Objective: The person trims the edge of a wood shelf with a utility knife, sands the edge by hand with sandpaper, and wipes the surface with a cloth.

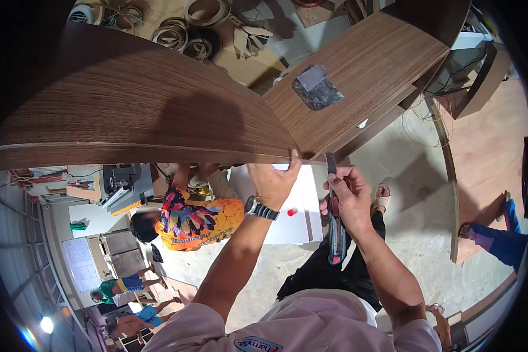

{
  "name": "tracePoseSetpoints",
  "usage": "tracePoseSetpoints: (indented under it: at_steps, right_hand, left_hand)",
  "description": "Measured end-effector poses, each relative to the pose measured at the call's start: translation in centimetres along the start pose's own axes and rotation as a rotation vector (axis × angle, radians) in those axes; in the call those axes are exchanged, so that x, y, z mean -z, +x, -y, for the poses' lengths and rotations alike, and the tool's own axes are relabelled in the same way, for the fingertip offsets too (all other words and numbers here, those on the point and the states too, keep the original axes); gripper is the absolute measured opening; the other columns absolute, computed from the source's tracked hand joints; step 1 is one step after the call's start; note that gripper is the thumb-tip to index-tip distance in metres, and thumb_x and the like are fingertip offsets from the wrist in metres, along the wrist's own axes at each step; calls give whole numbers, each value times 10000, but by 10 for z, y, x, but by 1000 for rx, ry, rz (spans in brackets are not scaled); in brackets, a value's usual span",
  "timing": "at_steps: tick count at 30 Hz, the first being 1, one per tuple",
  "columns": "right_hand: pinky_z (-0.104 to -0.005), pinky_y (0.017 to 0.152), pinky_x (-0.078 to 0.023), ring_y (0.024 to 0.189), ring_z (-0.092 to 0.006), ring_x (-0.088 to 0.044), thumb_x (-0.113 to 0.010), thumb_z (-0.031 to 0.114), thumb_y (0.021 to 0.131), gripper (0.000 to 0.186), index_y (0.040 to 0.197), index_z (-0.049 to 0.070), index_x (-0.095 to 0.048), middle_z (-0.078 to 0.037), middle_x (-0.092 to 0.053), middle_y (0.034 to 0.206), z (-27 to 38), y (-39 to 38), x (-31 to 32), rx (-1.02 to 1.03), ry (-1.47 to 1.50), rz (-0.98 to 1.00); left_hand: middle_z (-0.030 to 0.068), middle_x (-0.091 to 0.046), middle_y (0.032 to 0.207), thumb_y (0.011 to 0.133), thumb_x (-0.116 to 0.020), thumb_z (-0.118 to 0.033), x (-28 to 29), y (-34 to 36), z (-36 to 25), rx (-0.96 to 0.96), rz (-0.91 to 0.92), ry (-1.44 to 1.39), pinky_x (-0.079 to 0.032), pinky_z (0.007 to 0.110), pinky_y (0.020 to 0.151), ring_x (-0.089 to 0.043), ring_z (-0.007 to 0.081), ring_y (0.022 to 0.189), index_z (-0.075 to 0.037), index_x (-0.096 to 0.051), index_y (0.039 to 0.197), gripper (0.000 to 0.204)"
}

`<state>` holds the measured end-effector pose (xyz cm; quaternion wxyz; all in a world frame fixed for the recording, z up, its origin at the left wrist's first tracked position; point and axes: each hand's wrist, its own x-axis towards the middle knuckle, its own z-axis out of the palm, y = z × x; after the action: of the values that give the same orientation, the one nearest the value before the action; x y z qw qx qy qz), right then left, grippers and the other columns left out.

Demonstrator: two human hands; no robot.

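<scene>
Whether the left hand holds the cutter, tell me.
No, the right hand holds the cutter, while the left hand touches the brown panel.

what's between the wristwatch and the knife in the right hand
In the head view, a small red object shows between the wristwatch and the knife in the right hand, seen against a white panel.

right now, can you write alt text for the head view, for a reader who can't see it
A person's right hand holds a utility knife, blade up, near the edge of a brown wood-grain panel, which the left hand touches. At left, below the panel, is another person in an orange patterned shirt.
</scene>
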<state>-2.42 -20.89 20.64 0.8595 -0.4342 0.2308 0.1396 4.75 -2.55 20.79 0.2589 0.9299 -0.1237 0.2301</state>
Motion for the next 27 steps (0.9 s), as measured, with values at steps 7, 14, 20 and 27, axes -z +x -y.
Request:
tracePoseSetpoints:
  at_steps: [7,14,20,27]
  right_hand:
    - [-287,465,-535,563,-164,-658,-559,82,1049,90,1107,17,-533,-106,-636,924,-7,14,-18,39,64,133]
    - [-306,537,-555,644,-172,-686,-560,116,1067,146,1169,14,-536,-88,-656,901,5,14,-34,-3,167,319]
    - [-310,563,-553,652,-171,-680,-569,121,1064,182,1216,25,-543,-81,-655,868,-7,46,-19,-121,95,281]
    - [-273,471,-483,554,-124,-593,-623,155,1044,171,1169,44,-584,-51,-636,790,-47,74,-8,-237,41,146]
  left_hand:
    - [303,-452,1376,788,-839,-131,67,35,-24,-204,-295,71,-463,570,909,-561,450,1108,64,-284,1524,942]
    - [256,-400,1493,853,-782,-19,100,64,-44,-250,-407,-175,-514,408,1022,-517,333,1307,59,-150,1598,980]
    - [258,-438,1479,862,-798,-50,109,88,-68,-25,-484,-475,-556,421,1044,-544,319,1303,43,-171,1573,952]
    - [303,-682,1168,906,-737,-149,198,168,-103,-293,-645,401,-690,459,785,-748,352,947,73,-674,1170,351]
